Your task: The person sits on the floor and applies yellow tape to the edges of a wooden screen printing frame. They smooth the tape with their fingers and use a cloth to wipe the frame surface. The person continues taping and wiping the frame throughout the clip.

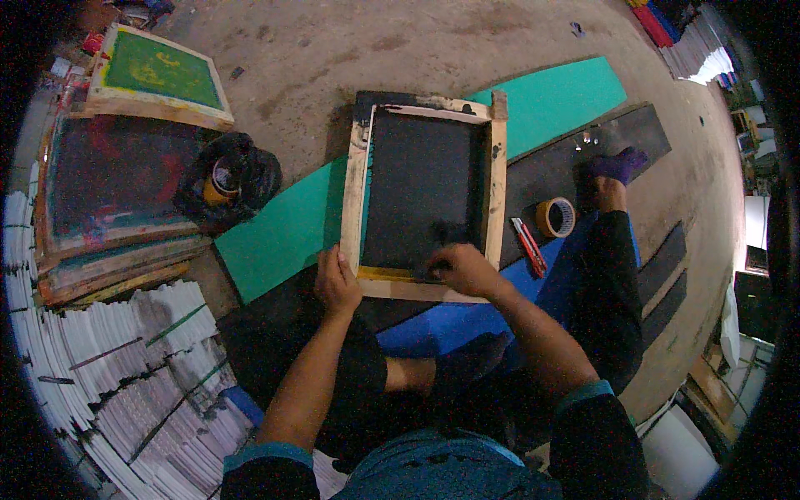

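Observation:
A wooden screen-printing frame (495, 183) with dark mesh (427, 175) lies in front of me, its far left corner smeared black. My left hand (337, 285) grips the near left corner, thumb and fingers closed round the wood. Over the near end of the mesh is my right hand (468, 271), fingers curled together; whatever they pinch is hidden. Beside them a yellow strip (385, 273) runs along the inner near edge. Right of the frame lie a red utility knife (528, 247) and a roll of tape (546, 219).
Green (558, 96) and blue (446, 327) mats lie beneath and around the frame, with a dark board (542, 171) at right. Leftward are a green-meshed frame (162, 71), stacked frames (125, 175), a black bag (254, 171) around a container, and paper bundles (142, 333). My legs flank the work.

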A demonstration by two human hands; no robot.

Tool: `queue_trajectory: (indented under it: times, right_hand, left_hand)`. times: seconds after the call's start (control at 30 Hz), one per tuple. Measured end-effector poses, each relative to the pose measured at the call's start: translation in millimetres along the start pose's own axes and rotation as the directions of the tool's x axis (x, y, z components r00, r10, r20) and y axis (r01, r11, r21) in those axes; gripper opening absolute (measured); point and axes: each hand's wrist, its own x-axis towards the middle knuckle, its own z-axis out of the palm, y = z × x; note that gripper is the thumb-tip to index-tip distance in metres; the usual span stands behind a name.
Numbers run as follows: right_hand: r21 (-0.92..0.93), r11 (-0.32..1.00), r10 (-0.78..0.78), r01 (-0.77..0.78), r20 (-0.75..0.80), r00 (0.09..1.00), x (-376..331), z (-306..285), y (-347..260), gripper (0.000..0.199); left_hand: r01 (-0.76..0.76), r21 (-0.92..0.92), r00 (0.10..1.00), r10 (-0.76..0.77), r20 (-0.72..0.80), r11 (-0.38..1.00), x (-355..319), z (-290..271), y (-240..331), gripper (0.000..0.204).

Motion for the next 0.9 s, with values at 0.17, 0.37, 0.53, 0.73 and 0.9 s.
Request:
queue_trajectory:
  times: [0.17,0.37,0.53,0.73,0.9]
  right_hand:
    - [0.217,0.962,-0.055,0.164,-0.436,0.898,48.1,-68.6,-57.8,0.026]
    - [-0.062,0.953,-0.249,0.298,-0.721,0.647,87.0,-80.9,-30.0,0.031]
    - [-0.173,0.955,0.006,-0.239,-0.799,0.602,27.1,-63.1,-4.0,0.041]
    - [0.103,0.863,0.347,-0.495,-0.833,0.432,-78.6,-67.2,82.9,0.043]
    - [0.054,0.954,0.18,-0.295,-0.889,0.42,-104.4,-61.8,140.7,0.017]
  left_hand:
    - [-0.141,0.17,0.983,0.158,-0.088,0.975,-16.8,31.8,-73.6,0.034]
    - [-0.078,0.131,0.997,0.077,0.011,0.988,-8.0,28.7,-42.9,0.034]
    - [0.128,0.064,0.987,-0.134,0.094,0.99,5.8,0.0,-15.6,0.035]
    - [0.125,-0.118,0.986,-0.136,-0.098,0.985,14.3,5.9,-41.3,0.037]
    - [0.057,-0.334,0.991,-0.093,-0.093,0.941,17.1,-5.0,35.9,0.038]
